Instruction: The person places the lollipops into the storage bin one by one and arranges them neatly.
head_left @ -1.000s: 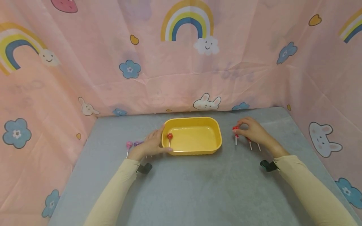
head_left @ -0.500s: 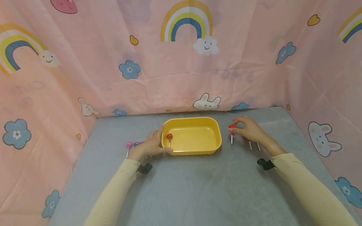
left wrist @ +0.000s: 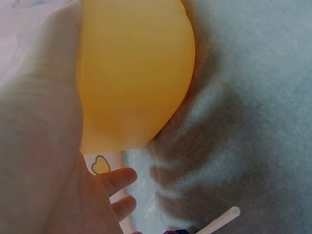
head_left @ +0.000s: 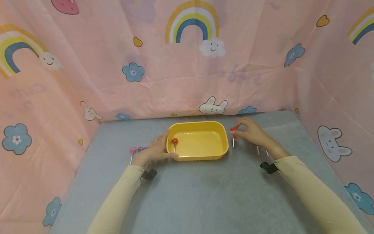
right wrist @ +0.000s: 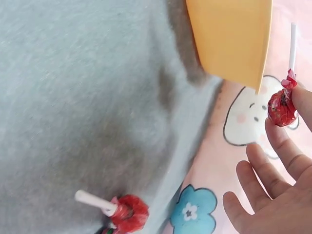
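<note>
Between the thumb and forefinger, my right hand pinches a red-wrapped lollipop by its candy head. It hangs just right of the yellow tub, stick downward, above the table. The other fingers of that hand are spread. My left hand rests against the tub's left end, thumb along the near rim, fingers fairly straight. One red lollipop lies inside the tub at its left. Beyond my left hand are a pink lollipop and a purple lollipop, with more sticks partly hidden by the wrist.
Under my right wrist lie more red lollipops, mostly covered in the head view. The grey table runs back to a pink printed curtain, which also closes both sides. Dark wrist straps show at the sleeves.
My right hand has carried the pinched red lollipop leftward and slightly upward, closer to the tub's right end. The left hand and the tub have stayed in place.
</note>
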### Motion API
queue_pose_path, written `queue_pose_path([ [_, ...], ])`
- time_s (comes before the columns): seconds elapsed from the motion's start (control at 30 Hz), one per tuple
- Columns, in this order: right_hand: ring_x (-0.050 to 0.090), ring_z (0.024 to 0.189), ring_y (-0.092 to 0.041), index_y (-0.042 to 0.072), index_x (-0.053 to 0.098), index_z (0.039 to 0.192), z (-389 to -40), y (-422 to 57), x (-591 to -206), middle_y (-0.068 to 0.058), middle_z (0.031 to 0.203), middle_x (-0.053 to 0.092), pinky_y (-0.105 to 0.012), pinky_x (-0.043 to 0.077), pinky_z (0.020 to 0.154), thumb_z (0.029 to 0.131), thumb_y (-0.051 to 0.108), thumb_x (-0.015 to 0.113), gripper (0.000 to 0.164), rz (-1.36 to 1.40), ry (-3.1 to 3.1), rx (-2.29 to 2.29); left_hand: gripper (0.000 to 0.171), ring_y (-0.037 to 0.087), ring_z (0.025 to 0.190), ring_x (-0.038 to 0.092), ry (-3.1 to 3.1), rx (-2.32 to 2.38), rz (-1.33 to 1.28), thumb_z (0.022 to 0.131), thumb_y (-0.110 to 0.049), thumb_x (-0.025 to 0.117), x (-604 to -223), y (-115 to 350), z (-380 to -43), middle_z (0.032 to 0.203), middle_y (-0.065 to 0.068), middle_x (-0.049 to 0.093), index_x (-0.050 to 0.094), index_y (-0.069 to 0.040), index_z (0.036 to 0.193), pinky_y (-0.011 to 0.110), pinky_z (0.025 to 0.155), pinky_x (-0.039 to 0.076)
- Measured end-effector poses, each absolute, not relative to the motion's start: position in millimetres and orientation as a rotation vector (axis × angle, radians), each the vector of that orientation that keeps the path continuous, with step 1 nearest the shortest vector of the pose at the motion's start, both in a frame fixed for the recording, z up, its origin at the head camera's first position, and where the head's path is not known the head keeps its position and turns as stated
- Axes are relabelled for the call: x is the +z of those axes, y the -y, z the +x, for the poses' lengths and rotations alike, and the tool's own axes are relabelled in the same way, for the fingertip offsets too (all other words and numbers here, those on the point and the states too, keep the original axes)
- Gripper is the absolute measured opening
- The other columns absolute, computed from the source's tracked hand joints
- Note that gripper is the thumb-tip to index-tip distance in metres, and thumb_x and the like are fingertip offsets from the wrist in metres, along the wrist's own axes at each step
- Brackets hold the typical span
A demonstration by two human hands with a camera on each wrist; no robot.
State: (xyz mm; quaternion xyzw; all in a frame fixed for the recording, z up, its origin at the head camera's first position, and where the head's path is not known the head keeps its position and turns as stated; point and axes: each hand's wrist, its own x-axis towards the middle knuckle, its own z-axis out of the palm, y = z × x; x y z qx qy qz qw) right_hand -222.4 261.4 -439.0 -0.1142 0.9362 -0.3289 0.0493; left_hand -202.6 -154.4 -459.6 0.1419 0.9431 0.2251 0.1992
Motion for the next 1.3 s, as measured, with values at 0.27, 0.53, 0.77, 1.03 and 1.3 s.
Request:
queue_pose_path([
  [0.27, 0.047, 0.126, -0.04, 0.008, 0.064, 0.107, -226, -249, -436, -0.016, 0.131, 0.055, -0.064, 0.038, 0.109, 0.088, 0.042, 0.073, 0.04, -0.344, -2.845, -1.007, 0.12, 0.04, 0.154, 0.012, -2.631, 0.637, 0.386, 0.078, -0.065, 0.072, -457, 154, -201, 0.168, 0.012, 0.012, -0.006, -0.025, 0.16, 0.064, 0.122, 0.016],
  [0.53, 0.049, 0.124, -0.039, 0.006, 0.064, 0.108, -227, -239, -435, -0.017, 0.131, 0.056, -0.062, 0.04, 0.109, 0.088, 0.04, 0.073, 0.04, -0.368, -2.855, -1.013, 0.12, 0.039, 0.154, 0.014, -2.639, 0.638, 0.382, 0.078, -0.064, 0.073, -456, 153, -201, 0.167, 0.012, 0.014, -0.005, -0.024, 0.16, 0.063, 0.122, 0.017],
  [0.77, 0.051, 0.122, -0.04, 0.007, 0.064, 0.104, -227, -231, -434, -0.017, 0.128, 0.057, -0.061, 0.04, 0.108, 0.088, 0.039, 0.074, 0.037, -0.383, -2.845, -1.042, 0.12, 0.039, 0.154, 0.014, -2.633, 0.634, 0.388, 0.078, -0.065, 0.072, -456, 153, -201, 0.167, 0.013, 0.014, -0.006, -0.024, 0.16, 0.063, 0.123, 0.016],
  [1.03, 0.051, 0.123, -0.037, 0.009, 0.064, 0.104, -228, -218, -432, -0.014, 0.125, 0.058, -0.061, 0.038, 0.112, 0.089, 0.035, 0.074, 0.032, -0.392, -2.85, -1.047, 0.12, 0.039, 0.154, 0.014, -2.635, 0.637, 0.393, 0.079, -0.063, 0.073, -457, 154, -202, 0.167, 0.013, 0.015, -0.005, -0.023, 0.16, 0.063, 0.123, 0.016],
  [1.3, 0.047, 0.131, -0.039, 0.009, 0.062, 0.105, -229, -207, -428, -0.014, 0.127, 0.058, -0.065, 0.031, 0.115, 0.089, 0.037, 0.073, 0.034, -0.36, -2.821, -1.057, 0.12, 0.039, 0.154, 0.014, -2.631, 0.646, 0.381, 0.078, -0.064, 0.073, -457, 153, -201, 0.167, 0.013, 0.014, -0.005, -0.024, 0.16, 0.063, 0.123, 0.015],
])
